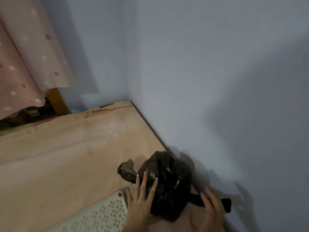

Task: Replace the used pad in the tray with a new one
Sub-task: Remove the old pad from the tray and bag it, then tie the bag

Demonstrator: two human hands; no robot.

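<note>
A knotted black plastic bag (168, 185), bulging and closed, stands on the floor close to the wall. My left hand (142, 203) presses against the bag's left side, fingers spread over the plastic. My right hand (212, 208) is open beside the bag's right side, over a black strap-like tail (225, 205) of the bag; I cannot tell if it touches it. A cream perforated tray grid (102, 216) with small heart-shaped holes lies at the bottom, left of my left hand. No pad is visible.
A beige mat (70, 156) covers the floor up to the pale blue wall (200, 81). A pink spotted curtain (25, 56) hangs at upper left over a wooden post (56, 101). The floor's dark edge strip runs along the wall.
</note>
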